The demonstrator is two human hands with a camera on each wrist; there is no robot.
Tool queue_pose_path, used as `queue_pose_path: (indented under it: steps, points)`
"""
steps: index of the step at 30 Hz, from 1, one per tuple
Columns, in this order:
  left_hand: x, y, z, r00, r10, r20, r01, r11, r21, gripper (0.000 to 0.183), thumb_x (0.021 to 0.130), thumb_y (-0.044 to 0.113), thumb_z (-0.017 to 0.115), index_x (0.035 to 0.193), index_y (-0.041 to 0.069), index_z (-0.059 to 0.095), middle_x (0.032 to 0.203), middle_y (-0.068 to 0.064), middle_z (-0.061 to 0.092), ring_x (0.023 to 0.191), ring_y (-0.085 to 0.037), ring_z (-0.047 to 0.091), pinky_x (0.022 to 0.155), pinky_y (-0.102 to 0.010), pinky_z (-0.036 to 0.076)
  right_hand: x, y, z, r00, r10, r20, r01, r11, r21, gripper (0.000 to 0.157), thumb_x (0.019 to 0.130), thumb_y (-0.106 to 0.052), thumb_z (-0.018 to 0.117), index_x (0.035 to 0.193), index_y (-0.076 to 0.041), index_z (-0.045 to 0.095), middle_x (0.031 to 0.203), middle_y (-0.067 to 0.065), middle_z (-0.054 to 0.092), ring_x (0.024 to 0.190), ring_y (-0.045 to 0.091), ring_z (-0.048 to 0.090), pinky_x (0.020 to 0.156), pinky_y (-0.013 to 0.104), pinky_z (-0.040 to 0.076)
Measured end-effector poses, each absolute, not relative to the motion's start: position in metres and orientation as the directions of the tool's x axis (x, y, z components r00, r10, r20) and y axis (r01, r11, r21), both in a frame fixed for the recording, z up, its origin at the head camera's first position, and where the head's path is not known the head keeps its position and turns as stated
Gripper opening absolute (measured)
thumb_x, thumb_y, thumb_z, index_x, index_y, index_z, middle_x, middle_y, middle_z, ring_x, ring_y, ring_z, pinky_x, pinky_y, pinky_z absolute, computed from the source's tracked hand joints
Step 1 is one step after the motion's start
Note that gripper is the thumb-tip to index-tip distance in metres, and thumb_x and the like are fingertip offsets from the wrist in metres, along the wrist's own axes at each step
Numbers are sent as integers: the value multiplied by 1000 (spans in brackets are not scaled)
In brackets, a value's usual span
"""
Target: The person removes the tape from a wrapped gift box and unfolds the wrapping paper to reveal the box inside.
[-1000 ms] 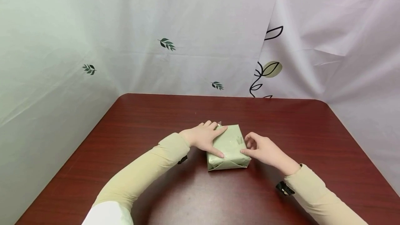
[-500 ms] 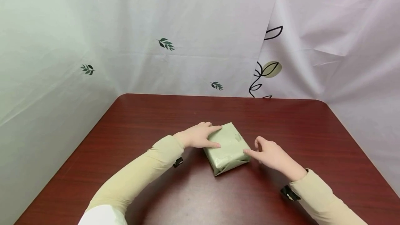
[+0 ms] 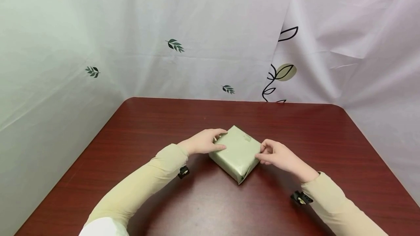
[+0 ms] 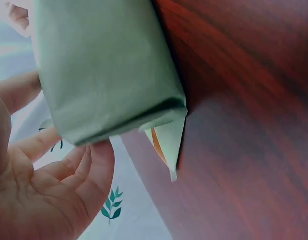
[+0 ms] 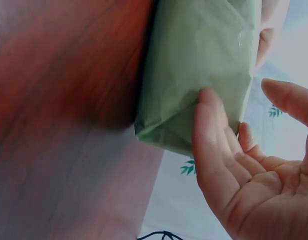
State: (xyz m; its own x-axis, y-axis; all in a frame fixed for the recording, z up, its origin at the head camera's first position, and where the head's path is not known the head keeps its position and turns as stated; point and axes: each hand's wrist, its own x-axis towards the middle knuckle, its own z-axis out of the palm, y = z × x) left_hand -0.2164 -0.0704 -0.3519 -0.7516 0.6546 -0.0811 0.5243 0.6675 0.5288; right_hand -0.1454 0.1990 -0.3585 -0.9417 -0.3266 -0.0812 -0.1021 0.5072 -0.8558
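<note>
A box wrapped in pale green paper (image 3: 237, 150) lies on the table, one corner pointing toward me in the head view. My left hand (image 3: 205, 141) holds its left corner, the thumb on top; in the left wrist view the fingertips of that hand (image 4: 49, 185) meet the box's end and are partly hidden by it. My right hand (image 3: 279, 156) is at the right corner. The right wrist view has the long fingers of the right hand (image 5: 244, 175) lying against the folded side of the box (image 5: 199, 60), with the thumb apart from the paper.
A dark red wooden table (image 3: 157, 119) spreads all round the box. Behind it hangs a white curtain (image 3: 203, 17) with leaf prints. A loose paper flap with an orange edge (image 4: 164, 142) sticks out from the box's end in the left wrist view.
The box has turned counterclockwise, its near edge swinging into a corner that points at me. My left hand has slid left toward its corner; the right hand moved slightly away, then back against the box.
</note>
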Motion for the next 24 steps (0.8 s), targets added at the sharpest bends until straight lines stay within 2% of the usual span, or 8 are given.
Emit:
queue_pose_path:
  steps: [3, 6, 12, 18, 24]
  points:
    - [-215, -73, -354, -788, 610, -83, 455, 668, 589, 56, 87, 27, 67, 137, 11, 47, 114, -11, 63, 99, -20, 62, 86, -32, 48, -152, 199, -359, -952, -304, -42, -141, 553, -821, 24, 85, -16, 68, 92, 1, 53, 78, 5, 60, 72, 13, 59, 65, 25, 50]
    - [-211, -74, -355, -823, 561, -84, 387, 663, 641, 57, 85, 25, 70, 136, 11, 48, 108, -11, 64, 98, -19, 62, 85, -32, 49, -157, 199, -360, -960, -279, -25, -152, 594, -790, 26, 84, -17, 69, 96, 0, 53, 84, 7, 60, 75, 13, 56, 67, 27, 46]
    - [-205, -74, -357, -865, 492, -97, 280, 635, 720, 65, 84, 22, 71, 140, 9, 41, 109, -11, 61, 100, -19, 60, 83, -33, 49, -166, 196, -361, -967, -254, -30, -137, 615, -777, 32, 84, -18, 68, 104, 0, 51, 98, 14, 61, 84, 18, 60, 74, 31, 47]
    - [-202, -71, -359, -882, 468, -49, 279, 604, 746, 74, 80, 18, 75, 143, 8, 37, 120, -17, 51, 108, -27, 57, 90, -38, 48, -173, 191, -361, -970, -240, -49, -115, 622, -774, 39, 85, -20, 68, 113, 0, 50, 109, 18, 60, 97, 26, 61, 81, 36, 48]
    - [-199, -69, -358, -890, 455, -25, 297, 621, 726, 57, 79, 17, 76, 132, 10, 54, 118, -18, 45, 103, -26, 56, 83, -32, 48, -182, 188, -362, -974, -224, -36, -114, 621, -776, 39, 86, -17, 67, 116, 2, 50, 113, 22, 60, 101, 30, 61, 82, 39, 49]
